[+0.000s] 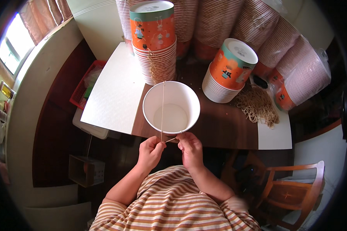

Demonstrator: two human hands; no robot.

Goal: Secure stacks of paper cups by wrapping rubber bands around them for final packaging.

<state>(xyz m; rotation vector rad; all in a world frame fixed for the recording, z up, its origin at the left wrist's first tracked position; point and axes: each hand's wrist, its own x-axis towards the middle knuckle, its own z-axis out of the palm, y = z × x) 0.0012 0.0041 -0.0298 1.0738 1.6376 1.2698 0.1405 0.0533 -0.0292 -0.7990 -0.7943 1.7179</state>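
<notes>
A white-lined paper bucket (177, 111) stands mouth up at the table's near edge. Thin tan cord (162, 107) runs across its mouth from the far rim to the near rim. At the near side, my left hand (151, 151) pinches the cord between thumb and fingers. My right hand (190, 151) grips another stretch of it close to the near rim, and a short length spans the gap between both hands. Just beyond the bucket rises a stack of upside-down paper buckets (152, 29), orange and green, with loose cord strands (154, 67) hanging down its side.
A shorter bucket stack (231, 69) leans to the right, beside a heap of tan cords (260, 106). Plastic-wrapped bucket stacks (254, 27) line the back. A red basket (83, 84) sits off the table's left side; a wooden chair (293, 188) stands at lower right.
</notes>
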